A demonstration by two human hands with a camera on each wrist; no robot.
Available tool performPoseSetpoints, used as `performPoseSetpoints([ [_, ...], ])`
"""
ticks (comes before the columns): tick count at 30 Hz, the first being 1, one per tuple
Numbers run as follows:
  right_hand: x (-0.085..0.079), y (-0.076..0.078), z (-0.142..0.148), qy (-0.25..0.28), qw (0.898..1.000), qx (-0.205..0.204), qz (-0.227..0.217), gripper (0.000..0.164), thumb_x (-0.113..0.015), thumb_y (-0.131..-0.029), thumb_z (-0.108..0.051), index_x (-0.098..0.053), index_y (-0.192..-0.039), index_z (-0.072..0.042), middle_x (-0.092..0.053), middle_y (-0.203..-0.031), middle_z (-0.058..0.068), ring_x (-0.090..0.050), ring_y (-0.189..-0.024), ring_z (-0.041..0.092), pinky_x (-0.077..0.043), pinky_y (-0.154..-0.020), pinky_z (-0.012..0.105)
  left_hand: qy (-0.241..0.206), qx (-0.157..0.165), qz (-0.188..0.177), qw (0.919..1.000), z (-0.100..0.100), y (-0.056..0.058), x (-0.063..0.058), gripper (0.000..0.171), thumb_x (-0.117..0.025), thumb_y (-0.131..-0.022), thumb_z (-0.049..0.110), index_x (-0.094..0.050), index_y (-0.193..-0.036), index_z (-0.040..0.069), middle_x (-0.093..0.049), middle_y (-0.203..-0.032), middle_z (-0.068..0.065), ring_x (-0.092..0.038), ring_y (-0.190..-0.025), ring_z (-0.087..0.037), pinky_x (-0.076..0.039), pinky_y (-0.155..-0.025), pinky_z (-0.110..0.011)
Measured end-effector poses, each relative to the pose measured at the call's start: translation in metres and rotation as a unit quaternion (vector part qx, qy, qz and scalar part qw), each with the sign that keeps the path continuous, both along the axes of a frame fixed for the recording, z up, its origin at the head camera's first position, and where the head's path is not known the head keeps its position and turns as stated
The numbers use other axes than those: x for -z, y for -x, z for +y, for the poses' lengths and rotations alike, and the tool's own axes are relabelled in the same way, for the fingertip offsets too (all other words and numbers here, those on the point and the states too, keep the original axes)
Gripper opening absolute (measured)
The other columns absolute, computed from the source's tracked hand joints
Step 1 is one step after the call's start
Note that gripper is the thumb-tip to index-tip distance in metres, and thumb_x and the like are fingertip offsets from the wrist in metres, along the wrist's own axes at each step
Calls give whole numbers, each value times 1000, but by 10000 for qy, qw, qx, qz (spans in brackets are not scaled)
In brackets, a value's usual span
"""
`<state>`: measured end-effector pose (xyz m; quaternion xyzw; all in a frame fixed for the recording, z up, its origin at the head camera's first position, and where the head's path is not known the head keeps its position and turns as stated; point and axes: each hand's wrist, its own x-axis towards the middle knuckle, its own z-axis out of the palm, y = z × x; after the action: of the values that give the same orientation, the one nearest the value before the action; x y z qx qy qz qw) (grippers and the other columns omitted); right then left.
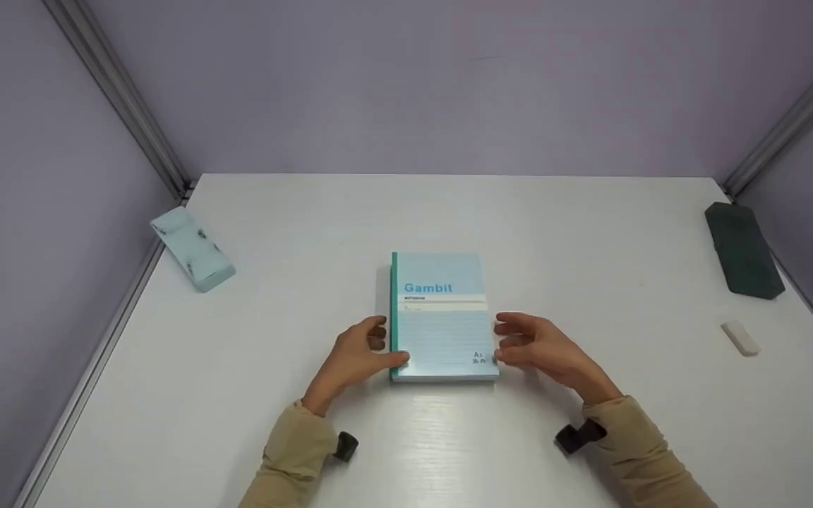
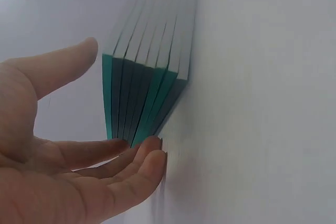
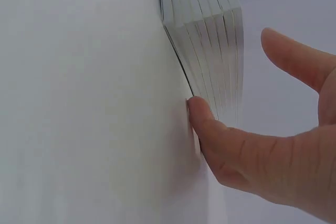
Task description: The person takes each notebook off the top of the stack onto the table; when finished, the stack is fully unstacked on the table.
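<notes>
A stack of several notebooks point(image 1: 442, 328), the top one light blue and marked "Gambit", lies on the white table in front of me. Its green and dark spines point(image 2: 136, 93) face my left hand point(image 1: 353, 356), whose fingers reach the spine side low down near the tabletop. The left thumb is raised, apart from the cover in the left wrist view. On the opposite side, my right hand point(image 1: 547, 353) has its fingertips right by the white page edges point(image 3: 210, 61), with the thumb spread away from the stack. Neither hand grips the notebooks.
At the far left of the table point(image 1: 308, 212) lies a pale mint case point(image 1: 195, 248). A dark green case point(image 1: 744, 250) rests by the right edge, with a small white eraser-like block point(image 1: 739, 339) nearer me. Lilac panels point(image 1: 449, 92) enclose the back and sides.
</notes>
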<state>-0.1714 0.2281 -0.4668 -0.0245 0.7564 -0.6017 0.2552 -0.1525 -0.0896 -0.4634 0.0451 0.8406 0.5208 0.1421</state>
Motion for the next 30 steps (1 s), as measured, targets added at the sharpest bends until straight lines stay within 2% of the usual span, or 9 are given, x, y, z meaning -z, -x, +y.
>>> performPoseSetpoints([
  [9,3,-1,-1,-85,9984,-423,375,82,-80,-74,-5,-35,-143,6,-48,-134,21,-50,-115,31,-48,-86,27,-74,238,-115,9996,-3,0,0,89,-84,-73,21,-35,-144,-4,-51,-134,-21,-53,-119,-33,-42,-99,-48],
  [18,2,-2,-1,-280,9958,-602,633,75,-79,-75,-3,-43,-139,5,-53,-130,18,-51,-113,31,-45,-89,29,-36,500,-175,9986,-4,1,-2,91,-85,-73,16,-33,-145,-5,-56,-129,-18,-54,-118,-31,-39,-101,-48],
  [25,4,-3,-1,-212,9962,-655,539,73,-73,-73,5,-42,-140,4,-52,-130,18,-50,-114,31,-45,-90,31,61,424,-302,9986,-4,1,-2,87,-84,-73,13,-36,-143,-5,-57,-127,-17,-56,-117,-30,-41,-101,-47],
  [30,3,-4,0,-246,9961,-623,574,77,-77,-71,2,-42,-140,4,-52,-131,19,-49,-116,33,-45,-90,32,102,366,-388,9985,-8,2,-3,79,-82,-75,14,-41,-140,-5,-62,-118,-14,-60,-108,-27,-46,-93,-44],
])
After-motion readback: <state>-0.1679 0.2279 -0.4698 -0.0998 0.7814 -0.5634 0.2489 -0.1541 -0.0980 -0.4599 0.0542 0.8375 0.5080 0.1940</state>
